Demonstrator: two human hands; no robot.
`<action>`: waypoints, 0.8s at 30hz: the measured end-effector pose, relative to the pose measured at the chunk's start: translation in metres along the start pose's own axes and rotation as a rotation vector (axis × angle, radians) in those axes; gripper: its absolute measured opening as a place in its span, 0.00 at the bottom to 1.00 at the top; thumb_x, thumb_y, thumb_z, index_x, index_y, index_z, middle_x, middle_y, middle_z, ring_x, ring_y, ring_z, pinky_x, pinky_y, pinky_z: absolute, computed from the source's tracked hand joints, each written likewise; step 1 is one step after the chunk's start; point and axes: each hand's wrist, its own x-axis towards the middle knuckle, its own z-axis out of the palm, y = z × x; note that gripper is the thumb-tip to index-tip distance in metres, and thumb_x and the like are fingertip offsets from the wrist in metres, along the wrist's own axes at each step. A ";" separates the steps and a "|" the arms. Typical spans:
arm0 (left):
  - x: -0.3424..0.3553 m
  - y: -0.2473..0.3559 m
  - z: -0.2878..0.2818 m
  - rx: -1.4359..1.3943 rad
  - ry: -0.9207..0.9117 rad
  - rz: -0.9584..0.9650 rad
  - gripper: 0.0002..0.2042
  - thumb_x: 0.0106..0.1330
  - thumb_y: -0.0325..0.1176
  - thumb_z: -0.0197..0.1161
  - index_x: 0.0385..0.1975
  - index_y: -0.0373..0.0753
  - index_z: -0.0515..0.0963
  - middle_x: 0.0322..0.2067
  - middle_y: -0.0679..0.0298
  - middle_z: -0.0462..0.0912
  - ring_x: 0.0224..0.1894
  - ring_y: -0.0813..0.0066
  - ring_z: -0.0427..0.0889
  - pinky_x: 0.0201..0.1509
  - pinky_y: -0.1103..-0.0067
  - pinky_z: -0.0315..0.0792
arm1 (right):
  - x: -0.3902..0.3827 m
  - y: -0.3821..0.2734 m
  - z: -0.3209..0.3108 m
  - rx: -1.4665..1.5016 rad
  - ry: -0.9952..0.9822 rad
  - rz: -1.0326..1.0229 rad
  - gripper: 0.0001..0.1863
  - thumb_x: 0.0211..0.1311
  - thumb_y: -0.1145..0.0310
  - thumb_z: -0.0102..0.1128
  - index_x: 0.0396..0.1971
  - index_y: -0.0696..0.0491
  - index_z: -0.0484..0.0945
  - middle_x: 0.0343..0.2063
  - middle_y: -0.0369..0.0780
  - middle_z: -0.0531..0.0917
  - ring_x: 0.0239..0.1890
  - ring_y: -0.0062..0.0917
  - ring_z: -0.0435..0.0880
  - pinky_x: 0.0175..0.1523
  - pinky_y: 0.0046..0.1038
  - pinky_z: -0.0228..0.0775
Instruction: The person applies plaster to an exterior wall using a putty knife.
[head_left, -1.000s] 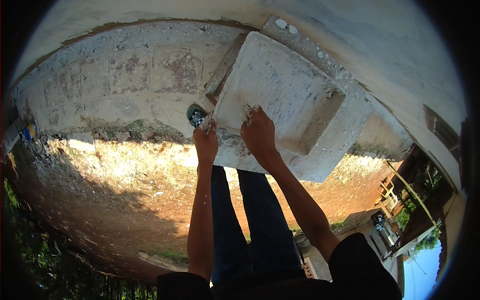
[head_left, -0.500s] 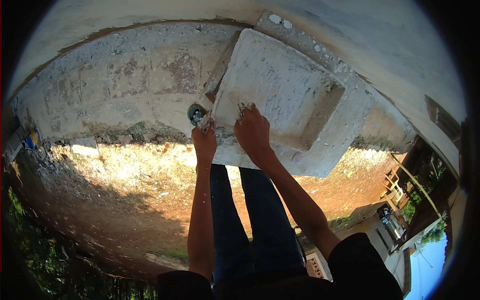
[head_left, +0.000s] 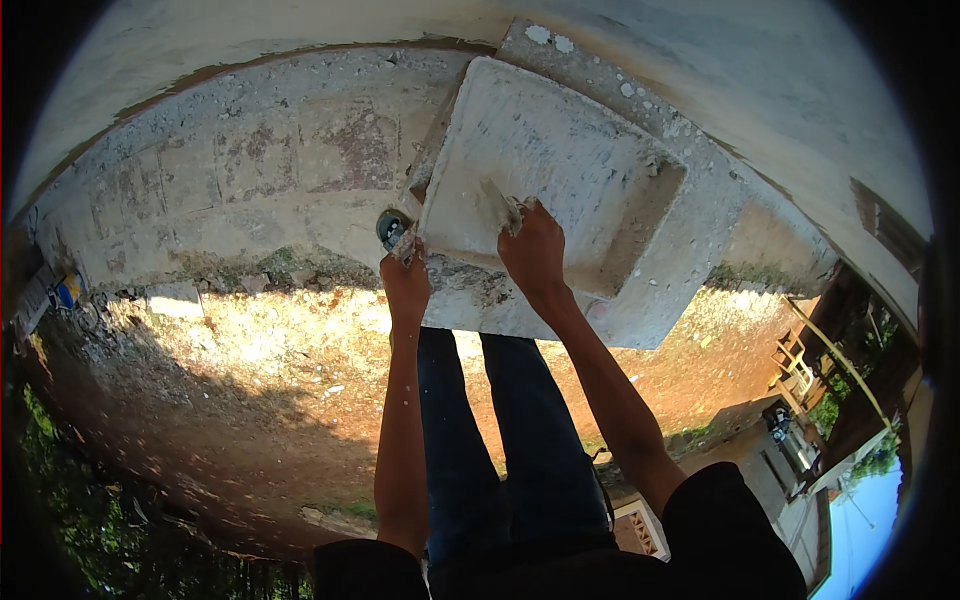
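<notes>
Pointing lengthwise up-left, a tool (head_left: 496, 206) is gripped in the right hand (head_left: 534, 254); left hand (head_left: 405, 287) clasps something pale (head_left: 404, 242).

1 basin (head_left: 560, 150), 2 grips (head_left: 404, 288) (head_left: 534, 250)

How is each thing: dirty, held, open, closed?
Pale grey rectangular tray: open-topped, dirty, streaked.
Pale flat crusted tool: held.
Right hand: closed around the tool.
Small pale lumpy piece: held, dirty.
Left hand: closed around that piece.
Dark blue long trousers: worn.
</notes>
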 end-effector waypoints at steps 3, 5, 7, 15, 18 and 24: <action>0.001 -0.002 -0.003 0.017 -0.019 -0.034 0.12 0.64 0.28 0.55 0.41 0.27 0.76 0.32 0.59 0.81 0.31 0.77 0.73 0.37 0.77 0.69 | 0.001 -0.003 -0.005 0.009 -0.011 0.001 0.09 0.45 0.74 0.58 0.27 0.63 0.76 0.32 0.52 0.77 0.32 0.47 0.78 0.38 0.42 0.71; -0.001 0.001 0.000 -0.002 0.014 0.056 0.12 0.63 0.28 0.55 0.42 0.27 0.76 0.32 0.58 0.81 0.32 0.77 0.73 0.38 0.77 0.69 | 0.002 -0.004 -0.012 0.042 0.005 -0.003 0.09 0.45 0.74 0.58 0.27 0.63 0.77 0.32 0.52 0.77 0.32 0.47 0.78 0.39 0.42 0.71; -0.002 0.004 0.003 -0.012 0.014 0.035 0.12 0.63 0.28 0.55 0.43 0.27 0.76 0.32 0.58 0.81 0.33 0.76 0.74 0.39 0.76 0.69 | 0.006 -0.002 -0.015 0.065 0.010 0.038 0.09 0.45 0.74 0.58 0.26 0.63 0.76 0.32 0.52 0.77 0.34 0.47 0.78 0.40 0.41 0.71; -0.002 0.003 -0.001 0.042 0.021 0.031 0.11 0.64 0.28 0.55 0.40 0.27 0.76 0.31 0.56 0.81 0.33 0.73 0.76 0.38 0.74 0.69 | 0.006 0.017 -0.019 0.153 -0.001 0.108 0.10 0.43 0.74 0.60 0.26 0.64 0.76 0.29 0.53 0.77 0.34 0.48 0.77 0.40 0.41 0.70; -0.001 -0.004 0.005 0.007 0.031 0.098 0.10 0.64 0.28 0.54 0.39 0.27 0.75 0.30 0.54 0.81 0.32 0.71 0.77 0.38 0.73 0.70 | 0.007 0.039 -0.012 0.128 0.018 0.067 0.10 0.43 0.74 0.59 0.27 0.64 0.77 0.27 0.53 0.78 0.32 0.49 0.78 0.39 0.40 0.70; 0.001 -0.007 0.001 0.015 0.076 0.180 0.10 0.65 0.29 0.54 0.37 0.27 0.76 0.30 0.54 0.80 0.32 0.71 0.78 0.37 0.74 0.71 | 0.015 0.066 -0.032 0.399 -0.032 0.228 0.12 0.44 0.76 0.58 0.31 0.65 0.75 0.28 0.48 0.81 0.28 0.33 0.81 0.34 0.33 0.72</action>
